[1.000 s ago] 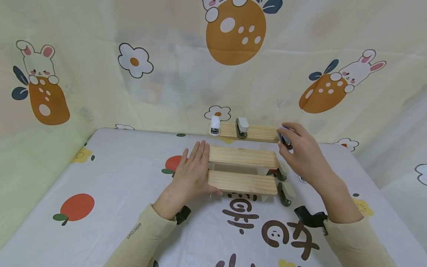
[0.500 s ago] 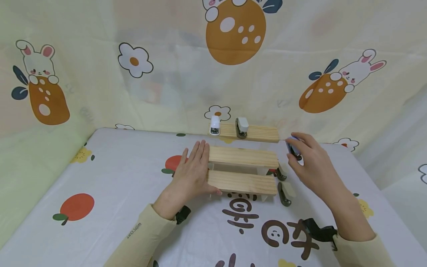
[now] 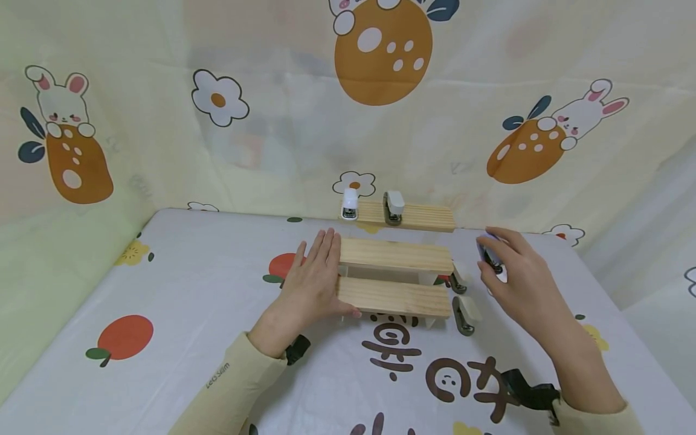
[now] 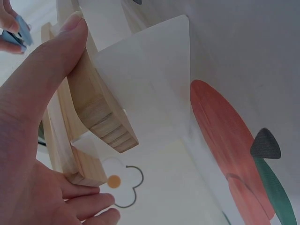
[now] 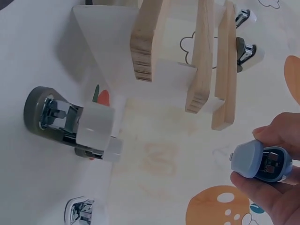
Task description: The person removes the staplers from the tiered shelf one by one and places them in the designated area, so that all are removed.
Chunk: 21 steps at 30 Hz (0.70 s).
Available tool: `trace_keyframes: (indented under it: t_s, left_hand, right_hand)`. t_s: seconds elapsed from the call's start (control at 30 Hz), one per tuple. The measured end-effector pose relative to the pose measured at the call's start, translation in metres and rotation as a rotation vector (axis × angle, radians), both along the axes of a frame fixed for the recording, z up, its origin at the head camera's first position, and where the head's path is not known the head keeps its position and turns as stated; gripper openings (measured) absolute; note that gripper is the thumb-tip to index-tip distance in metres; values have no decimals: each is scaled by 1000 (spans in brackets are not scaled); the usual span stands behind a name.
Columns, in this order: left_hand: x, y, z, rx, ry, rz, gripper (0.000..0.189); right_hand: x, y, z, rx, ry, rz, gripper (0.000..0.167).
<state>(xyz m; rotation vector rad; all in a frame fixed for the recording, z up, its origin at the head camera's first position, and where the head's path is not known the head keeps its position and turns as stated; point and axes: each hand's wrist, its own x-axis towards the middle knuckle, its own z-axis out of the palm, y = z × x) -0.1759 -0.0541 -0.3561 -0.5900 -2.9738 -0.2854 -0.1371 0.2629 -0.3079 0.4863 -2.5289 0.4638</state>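
Observation:
My left hand (image 3: 312, 284) lies with straight fingers against the left end of a stepped wooden shelf (image 3: 397, 257) with whitish side panels. In the left wrist view the thumb rests along the front board (image 4: 96, 103). My right hand (image 3: 524, 290) pinches a small blue stapler (image 5: 248, 159) between thumb and fingers, off to the right of the shelf and above the table. A white stapler (image 3: 350, 204) and a dark green and white stapler (image 3: 394, 208) stand on the rear board, toward its left. The right part of that board is bare.
Two dark green and white staplers, the nearer one (image 3: 464, 315) and the farther one (image 3: 458, 281), stand beside the shelf's right end. Another whitish stapler (image 5: 82, 211) is on the table, mostly behind my right hand in the head view. A patterned curtain (image 3: 272, 151) hangs behind.
My right hand has moved right and toward me with the blue stapler, away from the right end of the rear board. The left hand and shelf have stayed put.

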Motion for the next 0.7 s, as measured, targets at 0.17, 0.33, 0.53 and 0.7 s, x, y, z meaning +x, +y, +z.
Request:
trace_keyframes:
  t_s: [0.17, 0.33, 0.53, 0.7]
  left_hand:
    - [0, 1, 0, -2, -13, 2, 145]
    - [-1, 1, -1, -8, -9, 6, 145]
    - [0, 1, 0, -2, -14, 2, 146]
    - [0, 0, 0, 3, -11, 3, 145]
  right_hand:
    - [4, 4, -3, 4, -23, -32, 42]
    - [9, 7, -6, 1, -42, -57, 42]
    - [14, 12, -10, -11, -80, -75, 43]
    - [15, 16, -12, -8, -119, -100, 45]
